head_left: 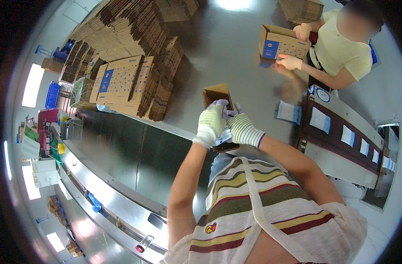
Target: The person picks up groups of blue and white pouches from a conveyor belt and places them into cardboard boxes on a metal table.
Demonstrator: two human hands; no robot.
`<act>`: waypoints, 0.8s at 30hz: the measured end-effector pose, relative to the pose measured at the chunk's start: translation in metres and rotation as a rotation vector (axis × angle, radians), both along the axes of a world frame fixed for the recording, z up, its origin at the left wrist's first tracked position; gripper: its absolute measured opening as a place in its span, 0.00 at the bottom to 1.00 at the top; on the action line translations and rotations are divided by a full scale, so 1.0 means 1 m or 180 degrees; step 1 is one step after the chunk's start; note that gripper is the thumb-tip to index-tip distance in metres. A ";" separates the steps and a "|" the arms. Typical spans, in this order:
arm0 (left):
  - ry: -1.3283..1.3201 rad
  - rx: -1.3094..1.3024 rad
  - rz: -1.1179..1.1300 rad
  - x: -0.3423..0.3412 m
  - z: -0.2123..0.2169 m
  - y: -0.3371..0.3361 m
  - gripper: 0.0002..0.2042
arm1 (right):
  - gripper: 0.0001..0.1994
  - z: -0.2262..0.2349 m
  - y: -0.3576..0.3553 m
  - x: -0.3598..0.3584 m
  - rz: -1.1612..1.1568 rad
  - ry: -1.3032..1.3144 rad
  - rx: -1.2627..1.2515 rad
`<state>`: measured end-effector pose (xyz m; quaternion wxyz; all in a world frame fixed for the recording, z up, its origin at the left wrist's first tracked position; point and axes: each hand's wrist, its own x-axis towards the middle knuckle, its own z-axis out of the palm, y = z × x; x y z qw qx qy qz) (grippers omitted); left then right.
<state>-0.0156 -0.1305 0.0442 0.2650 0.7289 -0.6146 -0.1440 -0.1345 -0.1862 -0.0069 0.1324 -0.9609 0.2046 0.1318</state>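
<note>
An open cardboard box [217, 93] stands at the edge of the grey metal table in front of me. A blue-and-white packet [224, 135] shows in its near part, below my wrists. My left hand [212, 122], in a pale green-and-white glove, is over the box with its fingers curled together; what they grip, if anything, is hidden. Beside it my right hand [246, 129], in a striped glove, reaches over the box's right side. One finger of it is stretched out and the thumb is apart, close to the left fingertips. Both hands cover much of the box's inside.
Flattened cartons [121, 83] are piled high at the left. Across the table a co-worker [344, 48] in gloves handles another open carton [282, 44]. Right of me, a brown conveyor belt [335, 127] carries several packets, and one packet [289, 112] lies by its end.
</note>
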 end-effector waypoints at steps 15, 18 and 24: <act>-0.0348 0.3012 -0.1450 -0.009 -0.079 -0.023 0.18 | 0.47 -0.008 0.029 -0.055 -0.0304 -0.1329 -0.0011; -0.0098 0.2704 -0.1387 -0.008 -0.096 -0.011 0.18 | 0.49 0.000 0.030 -0.054 -0.0270 -0.1232 0.0150; -0.0315 0.2178 -0.1191 -0.027 -0.048 0.013 0.22 | 0.56 -0.015 0.018 -0.065 -0.0397 -0.1519 0.0255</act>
